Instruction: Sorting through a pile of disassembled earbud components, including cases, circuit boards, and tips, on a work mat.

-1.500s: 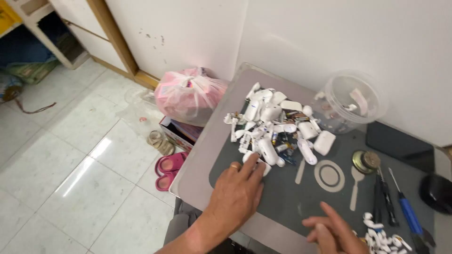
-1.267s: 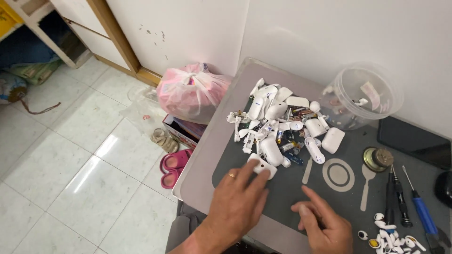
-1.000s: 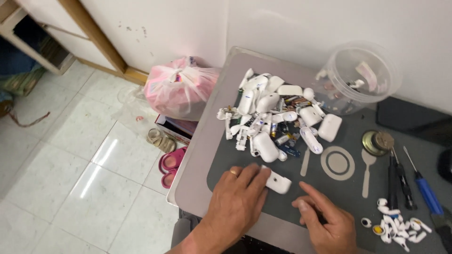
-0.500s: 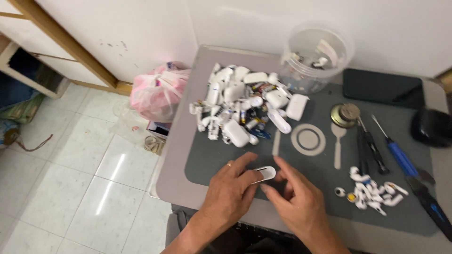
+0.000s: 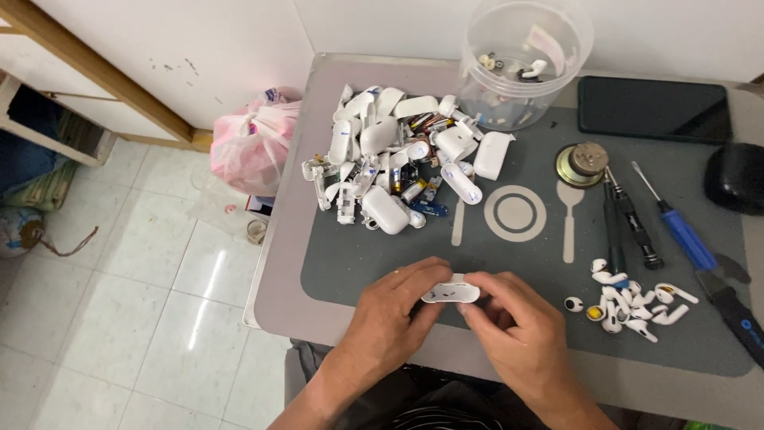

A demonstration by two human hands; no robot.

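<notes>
Together both hands, left (image 5: 391, 322) and right (image 5: 517, 330), pinch a white earbud case (image 5: 450, 292), fingers partly hiding it.

My left hand (image 5: 390, 318) has pulled one white earbud case (image 5: 450, 293) out of the pile (image 5: 398, 159) toward the near edge of the mat. My right hand (image 5: 517, 334) has come over, and both now pinch it together.

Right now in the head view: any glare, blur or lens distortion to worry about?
Head view: sharp and evenly lit, with no motion blur on the left hand, the right hand or the white earbud case between them. Glare streaks the floor tiles, and the plastic tub shows soft reflections. Wide-angle bending curves the table edge.
</notes>
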